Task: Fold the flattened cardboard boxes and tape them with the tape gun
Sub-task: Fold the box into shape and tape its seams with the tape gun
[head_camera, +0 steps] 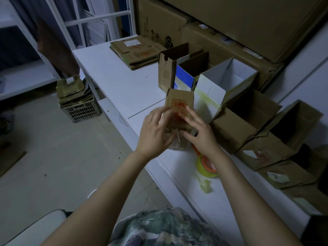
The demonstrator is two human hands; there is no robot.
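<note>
A small brown cardboard box (179,105) with red print stands on the white table (124,86) in front of me. My left hand (154,134) is blurred and lies against the box's near left side, fingers spread. My right hand (198,134) touches its near right side with straight fingers. The tape gun (206,165), orange with a yellowish roll, lies on the table just under my right wrist. A stack of flattened cardboard boxes (136,52) sits at the table's far end.
Several folded open boxes (236,128) line the table's right side, among them a white one (221,86) and a blue-sided one (184,77). Large cartons (230,23) stand behind. A crate (81,110) with flattened cardboard sits on the floor at left.
</note>
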